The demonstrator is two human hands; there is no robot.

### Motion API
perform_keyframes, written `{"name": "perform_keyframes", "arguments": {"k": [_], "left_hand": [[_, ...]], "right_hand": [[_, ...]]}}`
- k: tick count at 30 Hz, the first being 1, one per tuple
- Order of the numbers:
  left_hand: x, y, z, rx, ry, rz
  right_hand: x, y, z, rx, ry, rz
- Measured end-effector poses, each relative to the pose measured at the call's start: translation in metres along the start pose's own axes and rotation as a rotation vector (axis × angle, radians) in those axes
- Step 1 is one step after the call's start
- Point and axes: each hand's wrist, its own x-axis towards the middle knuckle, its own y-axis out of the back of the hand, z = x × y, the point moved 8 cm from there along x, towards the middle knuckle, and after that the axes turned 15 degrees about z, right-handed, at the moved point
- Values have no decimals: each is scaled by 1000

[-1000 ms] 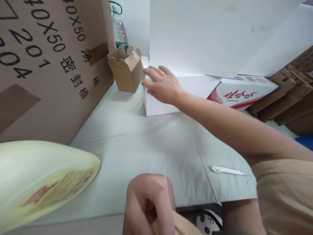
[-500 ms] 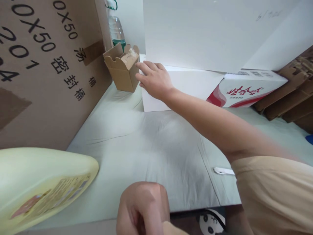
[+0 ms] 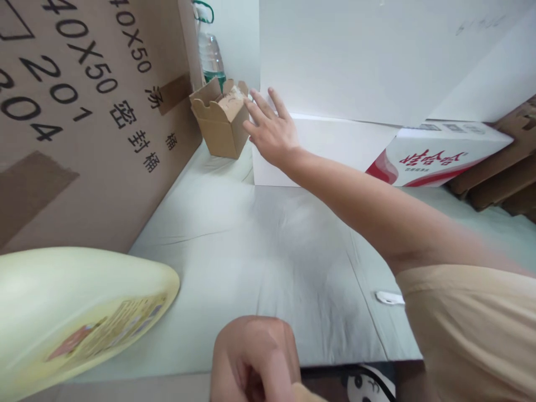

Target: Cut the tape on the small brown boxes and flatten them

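My right hand (image 3: 274, 125) reaches across from the right with its fingers spread. It lies over the left end of a low white box (image 3: 335, 139), at the foot of a large white panel (image 3: 343, 56); whether the fingertips touch the panel I cannot tell. Just left of those fingers stands a small open cardboard box (image 3: 220, 131) with crumpled wrapping inside. Close to the bottom edge, my left hand (image 3: 255, 357) is curled into a fist over the front edge of the green-covered surface (image 3: 234, 251). Anything inside that fist is hidden.
A big printed carton (image 3: 96, 139) walls off the left. A pale yellow bottle (image 3: 84, 312) lies at front left. Behind are a clear water bottle (image 3: 211, 56), a red-and-white box (image 3: 444, 153) and folded cardboard (image 3: 498, 173). A small white object (image 3: 389, 297) lies near my right sleeve.
My right hand's fingers have lifted and spread further apart. The whole view has shifted a little, so things appear farther right. My left hand stays in a fist.
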Motion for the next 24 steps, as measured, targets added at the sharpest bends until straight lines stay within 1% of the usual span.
{"name": "perform_keyframes", "arguments": {"k": [2,5,7,10,12,15,17,19,21,22,24], "left_hand": [[-2,0,5,2,-12,14],[-7,-8,9,23,-52,-4],[-10,-10,11,15,-114,56],[-15,-7,13,-18,-213,172],[-17,-8,12,-11,-217,162],[-19,-7,9,32,-152,89],[-19,-4,8,55,-113,60],[-15,0,7,59,-113,37],[-9,0,6,16,-170,-28],[-6,-2,6,-31,-218,-83],[-1,-4,5,-130,-296,-191]], "right_hand": [[5,-5,9,15,21,13],[12,-11,21,3,100,13],[17,-14,27,20,148,16],[22,-14,32,97,174,29],[25,-16,31,88,186,5],[27,-22,25,-48,206,-89],[24,-22,19,-159,173,-137],[15,-15,4,-229,131,-157],[-2,-9,-21,-236,139,-181],[-12,-8,-36,-217,159,-212],[-30,-15,-66,-150,185,-312]]}}
